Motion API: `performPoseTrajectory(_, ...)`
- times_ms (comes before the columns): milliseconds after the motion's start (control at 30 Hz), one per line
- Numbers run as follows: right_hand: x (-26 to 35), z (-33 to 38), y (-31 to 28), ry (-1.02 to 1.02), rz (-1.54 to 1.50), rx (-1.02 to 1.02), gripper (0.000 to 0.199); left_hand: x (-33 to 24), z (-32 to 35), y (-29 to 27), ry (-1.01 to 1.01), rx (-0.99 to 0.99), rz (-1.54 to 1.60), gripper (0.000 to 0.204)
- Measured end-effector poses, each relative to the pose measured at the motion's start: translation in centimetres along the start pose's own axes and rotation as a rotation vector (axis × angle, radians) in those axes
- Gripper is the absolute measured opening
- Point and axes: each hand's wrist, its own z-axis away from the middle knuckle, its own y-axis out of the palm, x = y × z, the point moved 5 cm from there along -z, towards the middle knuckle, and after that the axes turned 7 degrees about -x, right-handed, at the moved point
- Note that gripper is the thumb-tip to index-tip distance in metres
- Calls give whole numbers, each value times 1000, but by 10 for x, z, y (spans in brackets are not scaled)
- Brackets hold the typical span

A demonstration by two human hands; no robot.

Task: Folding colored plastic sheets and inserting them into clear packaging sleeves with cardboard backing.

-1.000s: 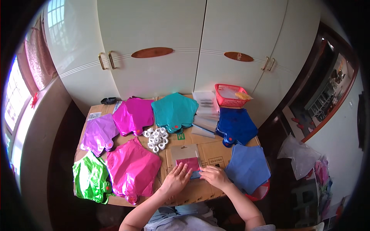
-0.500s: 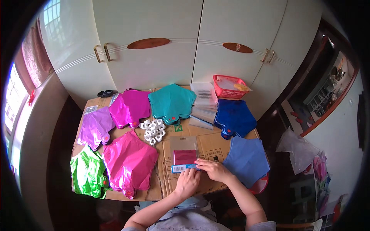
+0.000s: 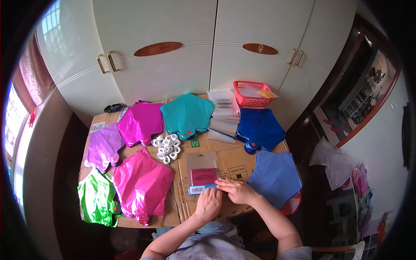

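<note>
Cabinet: pale doors with brass handles, standing behind the surface.
Surface: brown cardboard, spread with foil piles.
Pink foil pile: near left, between the green foil pile and the packet.
Light blue pile: near right, beyond the right hand, with part of something red under its lower edge.
Teal foil pile: far middle, a red dot on its tab.
Dark blue pile: far right, just in front of the red basket.
Magenta foil pile: far left, between the teal one and the lilac foil pile.
Clear sleeves: fanned beside the teal pile, a thin blue stick lying across them.
Packet: flat on the cardboard in front of the person, magenta panel above, blue strip along its lower edge.
Right hand: fingers stretched and close together, tips at the packet's lower right corner; whether they pinch it cannot be told.
Left hand: fingers curled together at the blue strip; their grip is hidden.
White rings: clustered between the pink and teal piles.
</note>
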Motion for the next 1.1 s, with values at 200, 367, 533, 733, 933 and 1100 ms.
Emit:
performPoseTrajectory(200,12,0,-4,-25,38,70,40,9,21,-44,3,-240,310,11)
performPoseTrajectory(367,13,2,-1,-36,48,30,42,73,65,-71,-418,-328,1047,7)
performPoseTrajectory(533,4,10,11,-65,134,-6,39,122,77,-112,-588,-565,952,6)
performPoseTrajectory(733,13,2,-2,34,-64,-51,28,72,39,-109,37,87,175,37)
performPoseTrajectory(933,3,9,11,-39,45,-140,21,73,48,-69,260,159,-33,31)
performPoseTrajectory(1100,14,3,4,-44,76,-186,16,66,43,-83,306,151,-17,24)
